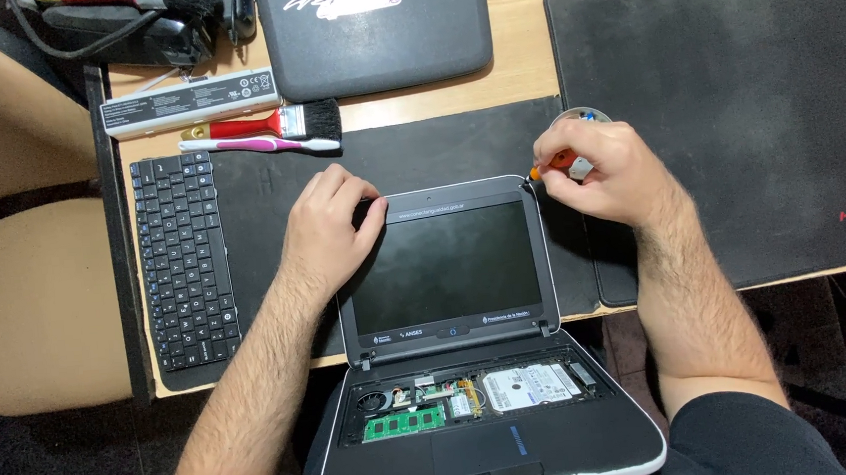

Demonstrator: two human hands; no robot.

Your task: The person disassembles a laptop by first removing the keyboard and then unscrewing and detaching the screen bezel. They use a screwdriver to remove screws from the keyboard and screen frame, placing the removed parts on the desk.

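**Grey little laptop, half taken apart**

Grey laptop (450, 335) lies open at the desk edge. Its keyboard (184, 259) is already off and sits to the left, so the green memory stick (403, 423) and the silver drive (530, 386) show. The screen frame is still on. The left hand (333, 229) presses the screen's top left corner. The right hand (602, 170) is clenched on an orange screwdriver (555, 165) at the top right corner. Its tip is too small to see, and the fingers hide most of the handle.
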